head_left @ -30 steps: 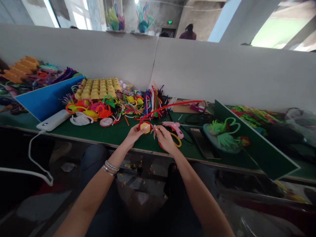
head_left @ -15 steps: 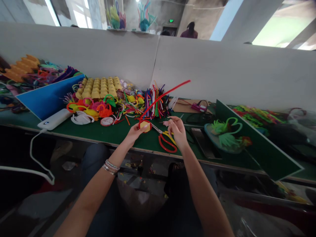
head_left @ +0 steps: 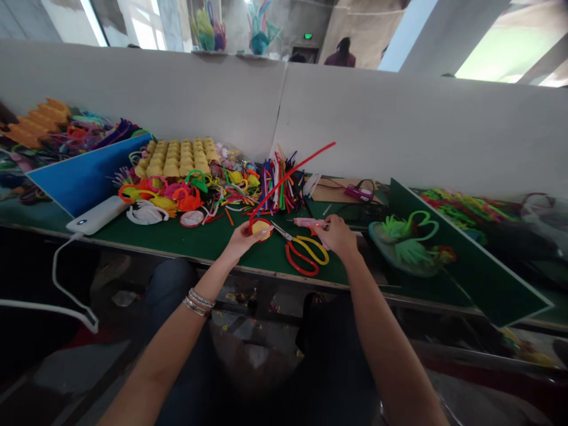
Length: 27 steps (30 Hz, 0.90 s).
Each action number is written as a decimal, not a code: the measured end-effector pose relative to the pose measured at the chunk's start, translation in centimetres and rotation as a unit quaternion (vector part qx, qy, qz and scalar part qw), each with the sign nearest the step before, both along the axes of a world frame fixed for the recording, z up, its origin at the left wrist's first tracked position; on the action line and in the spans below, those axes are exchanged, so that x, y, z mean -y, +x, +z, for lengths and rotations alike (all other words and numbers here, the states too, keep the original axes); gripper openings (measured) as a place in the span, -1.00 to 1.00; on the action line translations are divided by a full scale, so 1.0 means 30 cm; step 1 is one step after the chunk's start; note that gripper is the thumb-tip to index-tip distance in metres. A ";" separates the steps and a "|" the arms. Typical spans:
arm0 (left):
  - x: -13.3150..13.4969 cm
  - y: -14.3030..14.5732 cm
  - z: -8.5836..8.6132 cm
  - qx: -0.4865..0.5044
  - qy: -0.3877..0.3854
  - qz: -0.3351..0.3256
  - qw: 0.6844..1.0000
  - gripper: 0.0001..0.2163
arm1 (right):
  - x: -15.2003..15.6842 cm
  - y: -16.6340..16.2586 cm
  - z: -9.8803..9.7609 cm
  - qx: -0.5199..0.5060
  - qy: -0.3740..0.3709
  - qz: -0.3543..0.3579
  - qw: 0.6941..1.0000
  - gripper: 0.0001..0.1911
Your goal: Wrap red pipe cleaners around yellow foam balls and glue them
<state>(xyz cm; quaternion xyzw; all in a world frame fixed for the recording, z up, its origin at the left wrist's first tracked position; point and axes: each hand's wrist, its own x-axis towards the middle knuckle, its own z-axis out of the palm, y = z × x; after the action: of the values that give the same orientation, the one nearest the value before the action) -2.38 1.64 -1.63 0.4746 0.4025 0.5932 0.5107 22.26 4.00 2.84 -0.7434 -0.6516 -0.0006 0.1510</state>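
Fingers of the left hand (head_left: 242,241) hold a yellow round piece (head_left: 261,229) edged in red, their grip closed on its rim; a long red stem (head_left: 306,163) slants from it toward two o'clock. At three o'clock from the piece, the right hand (head_left: 341,236) touches a pink glue gun (head_left: 305,222); whether that grip is closed cannot be told. Scissors (head_left: 289,237) lie at four o'clock, so a low sweep of the gun could knock them; a hot nozzle might scorch fuzz or fingers, and the springy-looking stem could snag. It looks plush and thin, the gun smooth plastic, the scissors metal-bladed with looped red and yellow handles, the surface (head_left: 195,238) flat green.
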 end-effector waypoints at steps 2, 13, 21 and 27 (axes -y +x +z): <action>0.001 0.001 0.006 0.017 -0.029 0.008 0.999 -0.50 | -0.016 0.004 -0.021 0.019 -0.029 0.001 0.999 -0.41; 0.001 0.015 -0.010 -0.002 -0.027 0.022 0.999 -0.50 | -0.029 0.026 -0.046 -0.060 -0.115 0.009 0.991 -0.37; 0.049 0.016 0.004 -0.130 0.029 0.014 0.991 -0.56 | 0.012 0.001 -0.027 -0.121 0.021 -0.014 0.992 -0.31; 0.054 0.008 0.001 -0.258 0.104 0.099 0.955 -0.53 | 0.027 -0.036 -0.036 -0.163 0.139 0.081 0.973 -0.33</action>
<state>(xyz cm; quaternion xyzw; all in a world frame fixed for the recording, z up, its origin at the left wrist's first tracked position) -2.16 0.01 -1.61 0.6199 0.5016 0.5368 0.2757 21.19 3.20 1.76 -0.6499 -0.6698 0.0427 0.3565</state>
